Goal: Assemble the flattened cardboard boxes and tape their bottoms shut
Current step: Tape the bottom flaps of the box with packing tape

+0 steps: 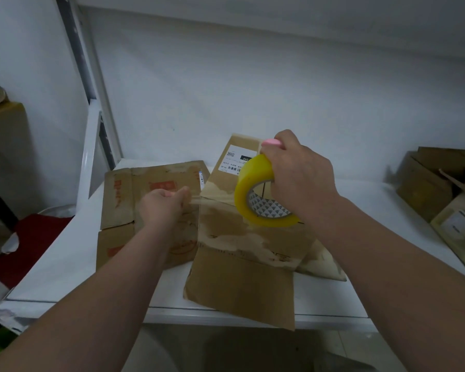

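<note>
A brown cardboard box [242, 275] with torn, scuffed faces and a white shipping label lies on the white table [65, 264], one flap hanging over the front edge. Above it my right hand [298, 175] grips a yellow roll of clear tape [255, 191], fingers through its core, and also holds a small pink object [271, 142]. My left hand [164, 205] pinches the free end of the tape, and a clear strip [215, 204] stretches between the two hands over the box. To the left lies a flattened cardboard box [134, 194] with orange print, partly under my left forearm.
More cardboard boxes [440, 183] stand at the table's right end. A white wall runs behind the table. A tall brown box [6, 146] stands at the far left, with a red item [35, 237] on the floor below it.
</note>
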### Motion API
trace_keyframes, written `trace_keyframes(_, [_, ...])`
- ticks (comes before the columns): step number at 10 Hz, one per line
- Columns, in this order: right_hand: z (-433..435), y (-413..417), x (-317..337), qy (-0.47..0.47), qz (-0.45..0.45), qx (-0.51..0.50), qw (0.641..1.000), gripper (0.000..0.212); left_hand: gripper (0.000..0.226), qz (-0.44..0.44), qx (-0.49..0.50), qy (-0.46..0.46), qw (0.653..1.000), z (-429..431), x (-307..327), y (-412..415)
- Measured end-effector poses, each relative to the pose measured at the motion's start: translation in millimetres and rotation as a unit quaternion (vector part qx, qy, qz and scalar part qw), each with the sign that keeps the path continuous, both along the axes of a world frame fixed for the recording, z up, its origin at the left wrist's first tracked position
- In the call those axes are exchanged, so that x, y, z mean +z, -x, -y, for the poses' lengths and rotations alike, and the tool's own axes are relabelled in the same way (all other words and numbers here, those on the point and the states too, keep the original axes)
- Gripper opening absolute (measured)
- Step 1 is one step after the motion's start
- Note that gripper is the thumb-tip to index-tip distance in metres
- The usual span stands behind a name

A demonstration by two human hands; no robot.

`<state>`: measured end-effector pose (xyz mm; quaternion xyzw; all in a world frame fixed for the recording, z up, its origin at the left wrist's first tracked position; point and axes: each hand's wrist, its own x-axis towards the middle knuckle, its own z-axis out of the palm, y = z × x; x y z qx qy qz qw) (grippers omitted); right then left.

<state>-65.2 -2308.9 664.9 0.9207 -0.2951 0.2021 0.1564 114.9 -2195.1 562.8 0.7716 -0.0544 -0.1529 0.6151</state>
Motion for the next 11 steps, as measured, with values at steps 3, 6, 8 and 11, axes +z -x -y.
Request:
trace_keyframes(3, [3, 0, -3, -0.008, 0.019, 0.009, 1.0, 0.044, 0.033, -0.122, -0.075, -0.015, 0.99, 7, -8, 9])
trace_keyframes(6, [2, 1, -2, -0.015, 0.019, 0.007, 1.0, 0.046, 0.023, -0.128, -0.219, -0.195, 0.947, 2, 0, 12])
trace_keyframes(8, [2, 0, -3, -0.02, 0.025, 0.01, 0.999, 0.046, 0.013, -0.036, -0.125, -0.008, 0.991, 1, 15, 7])
trace_keyframes(11, [3, 1, -4, -0.027, 0.04, 0.013, 0.999, 0.048, 0.035, 0.037, -0.309, -0.065, 0.948, -6, 26, 35])
